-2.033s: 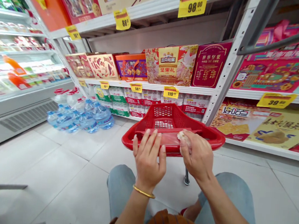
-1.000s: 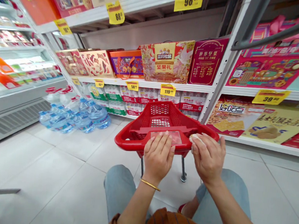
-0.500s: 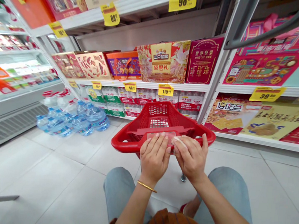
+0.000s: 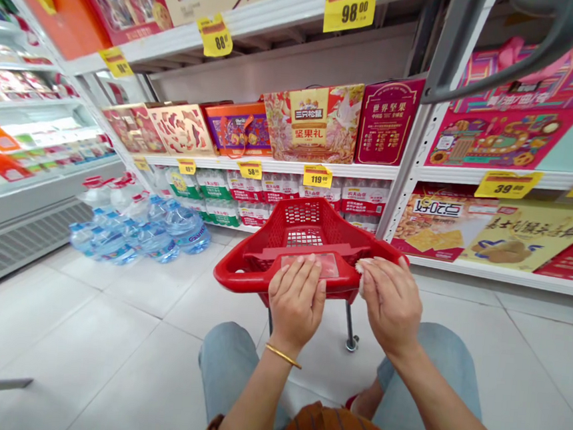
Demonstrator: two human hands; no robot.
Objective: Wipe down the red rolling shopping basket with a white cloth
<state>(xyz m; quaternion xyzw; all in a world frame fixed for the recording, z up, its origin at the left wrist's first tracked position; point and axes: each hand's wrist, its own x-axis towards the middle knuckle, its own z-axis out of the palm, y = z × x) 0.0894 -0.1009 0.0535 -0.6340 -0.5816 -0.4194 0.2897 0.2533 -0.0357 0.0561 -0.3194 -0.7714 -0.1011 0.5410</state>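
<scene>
A red plastic shopping cart [image 4: 293,217] stands in front of me, its basket pointing toward the shelves. My left hand [image 4: 297,301] lies over the middle of the cart's handle [image 4: 246,282], fingers wrapped onto the clear panel and a gold bangle at the wrist. On the right part of the handle, my right hand [image 4: 391,306] is closed on a small white wipe [image 4: 360,268] and presses it to the red plastic. Most of the wipe is hidden under the fingers; whether it is paper or cloth I cannot tell.
Shelves ahead hold gift boxes [image 4: 314,125] with yellow price tags and packs of bottled water [image 4: 221,189] below. Large water bottles [image 4: 140,225] stand on the floor at left, beside a refrigerated case [image 4: 29,232]. A grey metal bracket [image 4: 499,80] juts in at upper right.
My right hand has slid to the right along the handle with the white wipe, away from my left hand. The left hand stays in place on the handle.
</scene>
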